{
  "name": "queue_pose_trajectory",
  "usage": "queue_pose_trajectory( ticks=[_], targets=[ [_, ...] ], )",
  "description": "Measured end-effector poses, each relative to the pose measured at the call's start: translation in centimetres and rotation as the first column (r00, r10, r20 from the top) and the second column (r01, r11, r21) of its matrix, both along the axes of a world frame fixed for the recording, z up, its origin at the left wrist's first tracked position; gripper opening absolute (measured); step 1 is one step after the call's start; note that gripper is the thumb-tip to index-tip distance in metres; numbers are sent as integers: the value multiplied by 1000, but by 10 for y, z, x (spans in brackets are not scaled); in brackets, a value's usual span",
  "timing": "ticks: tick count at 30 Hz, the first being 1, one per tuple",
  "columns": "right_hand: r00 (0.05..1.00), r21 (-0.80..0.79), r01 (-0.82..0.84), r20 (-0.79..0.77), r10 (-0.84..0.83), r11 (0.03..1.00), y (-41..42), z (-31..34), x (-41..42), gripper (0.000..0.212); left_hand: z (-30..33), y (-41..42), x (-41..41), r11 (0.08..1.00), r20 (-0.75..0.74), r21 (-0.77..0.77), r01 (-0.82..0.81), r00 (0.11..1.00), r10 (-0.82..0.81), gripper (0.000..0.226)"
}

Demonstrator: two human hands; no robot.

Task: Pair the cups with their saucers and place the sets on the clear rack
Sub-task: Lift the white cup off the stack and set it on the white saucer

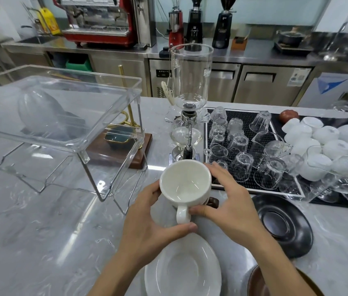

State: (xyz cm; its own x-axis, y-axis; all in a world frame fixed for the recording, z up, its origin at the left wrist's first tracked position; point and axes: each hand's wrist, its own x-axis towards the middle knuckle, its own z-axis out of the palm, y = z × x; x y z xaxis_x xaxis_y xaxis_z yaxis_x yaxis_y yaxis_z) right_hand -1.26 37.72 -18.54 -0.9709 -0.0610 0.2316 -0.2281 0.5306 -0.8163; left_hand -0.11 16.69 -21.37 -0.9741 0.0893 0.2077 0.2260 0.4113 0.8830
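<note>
Both my hands hold a white cup (184,181) above the marble counter, its handle pointing toward me. My left hand (149,218) wraps its left side and base, and my right hand (230,201) grips its right side with the thumb at the handle. Just below, near the front edge, lies a white saucer (182,272). A black saucer (284,223) sits to the right. A brown saucer (256,283) shows at the bottom right. A brown cup (212,202) peeks out behind the white cup. The clear rack (57,127) stands at the left.
A glass siphon brewer (190,103) stands right behind the cup. A black mat (245,146) with several upturned glasses lies at the right, with white cups (327,146) stacked beyond. A wooden base with a brass stand (121,146) sits behind the rack.
</note>
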Motion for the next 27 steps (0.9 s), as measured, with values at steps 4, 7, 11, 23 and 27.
queue_pose_trajectory(
  ticks=[4,7,11,23,27],
  targets=[
    [998,-19,-13,-56,12,1000,-5,4,16,84,6,-5,14,1000,-14,15,3,1000,-3,101],
    [997,-36,-46,-66,43,998,-8,6,28,82,9,-8,26,999,-38,33,12,999,-10,97],
    [990,-164,-140,-39,135,976,-10,5,45,77,10,-15,42,996,-54,79,32,998,-28,92],
    [946,-520,-222,92,312,825,-1,-7,60,63,19,-47,55,898,-1,327,293,951,-310,87],
    [888,-555,-260,184,421,790,9,-12,59,87,19,-54,58,821,42,409,398,891,-453,87]
  ],
)
